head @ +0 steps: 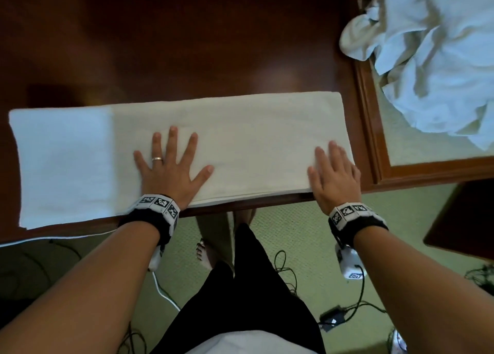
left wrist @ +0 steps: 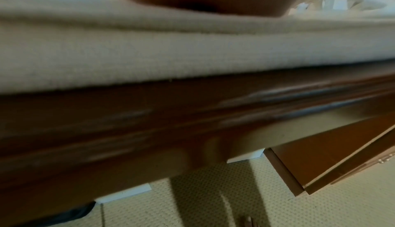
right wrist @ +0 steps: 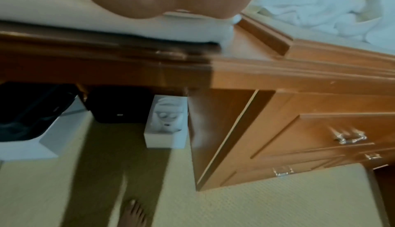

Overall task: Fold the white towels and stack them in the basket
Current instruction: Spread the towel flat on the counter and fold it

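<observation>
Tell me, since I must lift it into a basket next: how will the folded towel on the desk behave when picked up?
The folded towel would probably sag from any single grip: it is a long, soft strip. Its layers look thick, so perhaps weighty for cloth. The left hand and right hand press it flat; the polished desk may let it slide.

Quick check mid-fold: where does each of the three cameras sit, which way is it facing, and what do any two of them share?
Head: above, facing down at the folded towel on the table; left hand and right hand lie flat on it, forearms, legs visible.
Left wrist: at the table edge, looking along the towel; only the palm's heel shows.
Right wrist: at the towel's right end, facing the drawers; palm, a foot.
Shared: all three show the towel and the unfolded pile.
</observation>
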Demonstrator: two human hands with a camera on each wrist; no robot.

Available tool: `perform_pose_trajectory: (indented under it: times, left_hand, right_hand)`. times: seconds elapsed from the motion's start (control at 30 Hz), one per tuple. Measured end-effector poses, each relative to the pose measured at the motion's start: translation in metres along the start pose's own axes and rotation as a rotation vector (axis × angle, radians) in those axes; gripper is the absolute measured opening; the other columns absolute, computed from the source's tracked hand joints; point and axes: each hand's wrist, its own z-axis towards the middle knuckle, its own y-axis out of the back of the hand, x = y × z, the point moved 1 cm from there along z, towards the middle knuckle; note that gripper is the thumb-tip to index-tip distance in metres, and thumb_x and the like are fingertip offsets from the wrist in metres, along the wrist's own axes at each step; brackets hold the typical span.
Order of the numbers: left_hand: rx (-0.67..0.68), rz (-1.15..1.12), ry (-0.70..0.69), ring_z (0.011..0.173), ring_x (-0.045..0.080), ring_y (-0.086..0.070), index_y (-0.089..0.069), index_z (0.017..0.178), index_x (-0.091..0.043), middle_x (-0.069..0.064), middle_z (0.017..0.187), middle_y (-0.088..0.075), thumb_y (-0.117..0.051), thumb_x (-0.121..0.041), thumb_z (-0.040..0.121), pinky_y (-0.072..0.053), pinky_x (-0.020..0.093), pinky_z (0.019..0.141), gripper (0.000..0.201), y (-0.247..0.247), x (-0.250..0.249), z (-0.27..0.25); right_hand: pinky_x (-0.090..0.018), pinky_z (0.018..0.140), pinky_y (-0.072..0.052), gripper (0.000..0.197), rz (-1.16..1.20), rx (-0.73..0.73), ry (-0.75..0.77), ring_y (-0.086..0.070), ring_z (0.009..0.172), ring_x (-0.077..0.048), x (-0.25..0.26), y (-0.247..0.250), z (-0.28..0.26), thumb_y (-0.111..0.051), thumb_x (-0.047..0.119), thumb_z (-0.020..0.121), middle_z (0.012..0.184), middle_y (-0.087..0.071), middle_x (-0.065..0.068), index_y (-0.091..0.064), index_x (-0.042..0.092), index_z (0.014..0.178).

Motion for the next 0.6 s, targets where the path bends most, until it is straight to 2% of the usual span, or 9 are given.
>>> perform_pose_trajectory:
  times: [0.03,0.1,0.13,0.2,0.27,0.37,0.47,0.53,0.6]
  left_hand:
    - [0.009,-0.002,0.003,0.153,0.033,0.015,0.02,0.153,-0.044,-0.001,0.166,0.024,-0.001,-0.082,0.087,-0.002,0.07,0.116,0.079,0.001,0.0,-0.002]
    - [0.031,0.001,0.008,0.153,0.032,0.015,0.02,0.153,-0.044,-0.002,0.165,0.025,-0.003,-0.081,0.088,-0.002,0.069,0.117,0.078,0.001,0.004,-0.008]
    - [0.041,0.0,0.012,0.153,0.032,0.016,0.02,0.153,-0.044,-0.002,0.165,0.025,-0.003,-0.081,0.088,-0.002,0.069,0.117,0.078,0.001,0.007,-0.01]
    - [0.056,-0.001,0.023,0.153,0.031,0.017,0.021,0.153,-0.045,-0.004,0.164,0.027,-0.003,-0.081,0.088,-0.002,0.068,0.117,0.078,0.001,0.014,-0.014]
    - [0.064,-0.004,0.033,0.153,0.031,0.016,0.021,0.153,-0.045,-0.004,0.164,0.027,-0.003,-0.082,0.087,-0.003,0.067,0.118,0.079,0.001,0.019,-0.015]
    - [0.048,-0.011,0.038,0.154,0.032,0.012,0.015,0.155,-0.044,-0.003,0.166,0.022,-0.007,-0.081,0.088,-0.005,0.067,0.118,0.08,0.003,0.02,-0.016]
    - [0.048,-0.023,0.058,0.154,0.033,0.009,0.01,0.157,-0.042,-0.001,0.167,0.019,-0.011,-0.079,0.089,-0.007,0.066,0.118,0.08,0.004,0.016,-0.014]
    - [0.033,-0.043,0.062,0.154,0.034,0.004,0.005,0.158,-0.039,0.001,0.168,0.012,-0.01,-0.078,0.091,-0.01,0.065,0.118,0.079,0.006,0.015,-0.015]
    - [0.005,-0.064,0.057,0.153,0.036,-0.01,-0.007,0.16,-0.034,0.006,0.169,-0.001,-0.011,-0.077,0.09,-0.019,0.063,0.116,0.082,0.012,0.015,-0.017]
  right_hand:
    - [-0.051,0.11,-0.029,0.046,0.041,-0.097,-0.043,-0.026,0.145,-0.031,-0.001,0.006,0.007,-0.036,0.038,0.102,0.159,-0.028,-0.011,-0.042,0.024,0.145]
    - [-0.05,0.098,-0.037,0.042,0.157,-0.214,-0.216,-0.043,0.127,-0.038,-0.002,0.021,0.026,-0.043,0.026,0.095,0.143,-0.045,-0.015,-0.052,0.015,0.134]
    - [-0.05,0.097,-0.038,0.041,0.216,-0.182,-0.317,-0.045,0.123,-0.04,-0.004,0.027,0.037,-0.045,0.023,0.095,0.139,-0.047,-0.016,-0.051,0.014,0.134]
    - [-0.047,0.099,-0.04,0.042,0.269,-0.008,-0.448,-0.048,0.123,-0.04,-0.006,0.038,0.053,-0.049,0.022,0.095,0.138,-0.048,-0.017,-0.049,0.013,0.137]
    - [-0.043,0.094,-0.043,0.04,0.288,0.091,-0.469,-0.053,0.116,-0.038,-0.007,0.04,0.064,-0.052,0.021,0.094,0.134,-0.053,-0.018,-0.052,0.01,0.133]
    - [-0.039,0.083,-0.049,0.037,0.419,0.146,-0.508,-0.058,0.095,-0.034,-0.002,0.037,0.074,-0.059,0.021,0.087,0.119,-0.063,-0.016,-0.057,0.009,0.122]
    - [-0.037,0.079,-0.05,0.045,0.562,0.241,-0.563,-0.062,0.093,-0.033,-0.004,0.035,0.078,-0.071,0.026,0.081,0.11,-0.065,-0.014,-0.06,0.006,0.119]
    - [-0.037,0.079,-0.053,0.042,0.614,0.288,-0.521,-0.066,0.09,-0.032,-0.006,0.037,0.082,-0.076,0.029,0.078,0.104,-0.07,-0.014,-0.067,0.006,0.112]
    - [-0.034,0.074,-0.051,0.036,0.602,0.263,-0.44,-0.065,0.085,-0.029,-0.005,0.051,0.094,-0.076,0.029,0.078,0.1,-0.071,-0.01,-0.069,0.009,0.107]
